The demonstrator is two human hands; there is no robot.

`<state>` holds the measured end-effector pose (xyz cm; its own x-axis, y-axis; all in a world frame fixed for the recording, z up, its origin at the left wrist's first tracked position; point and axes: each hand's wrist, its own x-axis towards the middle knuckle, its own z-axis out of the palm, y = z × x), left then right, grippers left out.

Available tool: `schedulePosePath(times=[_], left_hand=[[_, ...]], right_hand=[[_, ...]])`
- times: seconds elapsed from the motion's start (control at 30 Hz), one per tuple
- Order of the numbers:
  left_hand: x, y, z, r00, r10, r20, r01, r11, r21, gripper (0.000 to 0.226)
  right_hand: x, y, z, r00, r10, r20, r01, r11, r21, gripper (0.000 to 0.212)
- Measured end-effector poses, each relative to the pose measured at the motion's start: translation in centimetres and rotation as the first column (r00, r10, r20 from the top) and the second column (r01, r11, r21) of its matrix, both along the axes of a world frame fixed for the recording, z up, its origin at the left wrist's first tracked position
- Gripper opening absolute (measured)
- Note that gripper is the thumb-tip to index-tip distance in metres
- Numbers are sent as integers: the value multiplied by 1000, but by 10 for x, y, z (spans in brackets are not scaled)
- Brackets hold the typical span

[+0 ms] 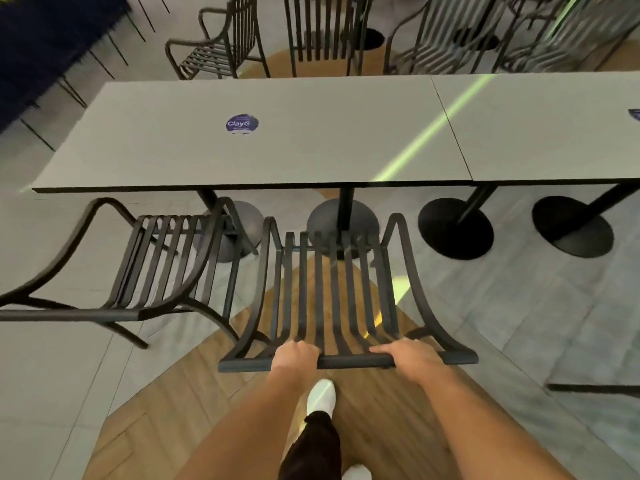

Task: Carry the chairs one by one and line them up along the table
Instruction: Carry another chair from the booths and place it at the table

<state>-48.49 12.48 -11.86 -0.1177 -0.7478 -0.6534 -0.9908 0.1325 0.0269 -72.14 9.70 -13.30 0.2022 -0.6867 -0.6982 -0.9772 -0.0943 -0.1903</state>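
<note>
We grip the top rail of the chair [332,296] with our left hand [294,355] and right hand [405,356], facing the worktop's [311,147] near edge.

My arms are bare, no sleeves, no watch or rings on my left hand [294,355] or right hand [403,358]. I'm wearing dark trousers [313,445], loose at the ankle, and white shoes [322,396], plain toe.

Left hand [295,355] and right hand [403,356] grip top rail of black slatted chair [332,292], facing grey table [249,140]. Second chair [152,265] just left.
</note>
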Motion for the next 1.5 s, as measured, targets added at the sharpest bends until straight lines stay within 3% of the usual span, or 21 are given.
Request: schedulePosePath(times=[0.17,0.4,0.63,0.8,0.9,1.0,1.13,1.23,1.3,1.5], left_hand=[[13,-49,-5,1000,-9,-20,10,999,34,30],[33,-99,-15,995,-96,-15,97,994,51,48],[37,-134,-23,995,-97,-27,98,994,44,48],[33,-149,-24,995,-89,-32,91,994,61,43],[32,-153,-22,998,-50,-50,55,993,105,39],[32,-159,-16,998,-23,-62,34,983,183,35],[13,-172,5,988,-131,-80,146,964,221,34],[-12,-183,26,959,-237,-159,264,947,185,45],[-33,-192,36,952,-230,-203,260,956,137,50],[-127,-206,66,898,-285,-336,317,948,43,32]], right_hand=[[10,-50,1,999,30,-20,-30,1000,-6,78],[23,-83,-7,1000,25,-4,-25,999,-25,82],[27,-109,-11,1000,3,-28,-4,999,-46,82],[25,-114,-8,997,-38,-68,32,995,-94,65],[24,-110,-6,992,-82,-91,70,989,-131,48],[18,-107,4,990,-142,-5,141,984,-110,37],[-4,-103,23,977,-213,23,214,970,-112,33],[-29,-97,35,956,-294,21,293,939,-182,28],[-51,-91,45,934,-357,34,355,909,-219,24],[-142,-55,65,810,-586,13,561,769,-308,27]])
